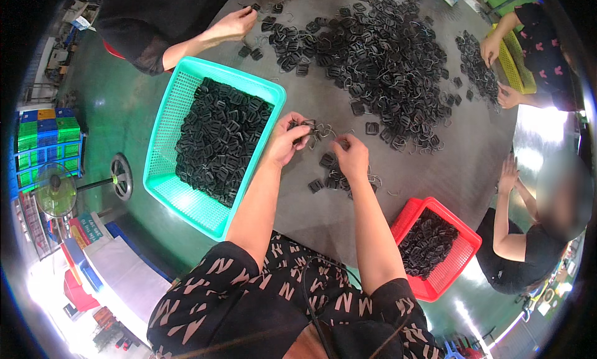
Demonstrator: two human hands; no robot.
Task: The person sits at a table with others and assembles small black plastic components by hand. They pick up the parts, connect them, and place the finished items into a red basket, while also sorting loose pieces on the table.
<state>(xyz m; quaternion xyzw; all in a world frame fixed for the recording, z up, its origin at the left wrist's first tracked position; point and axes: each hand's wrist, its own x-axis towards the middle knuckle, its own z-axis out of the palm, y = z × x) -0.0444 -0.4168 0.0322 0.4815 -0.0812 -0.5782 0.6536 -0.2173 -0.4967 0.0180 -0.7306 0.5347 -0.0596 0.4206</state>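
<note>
My left hand (287, 139) is closed around a few black plastic buckles (300, 134). Several thin metal hooks (323, 132) stick out from its fingertips toward my other hand. To the right, my right hand (352, 158) is pinched, thumb against fingers; what it grips is too small to make out. Below and partly behind that hand lies a small group of black buckles with hooks (336, 180) on the grey table (298, 209). Just left of my left forearm stands a turquoise basket (163, 163), filled with black buckles (221, 138).
A large heap of black buckles and hooks (392, 66) spreads over the far table. A red basket (457, 259) of buckles stands at the right edge. Co-workers' hands (236, 24) work at the far left and right, near a yellow basket (519, 60). Another person sits at right.
</note>
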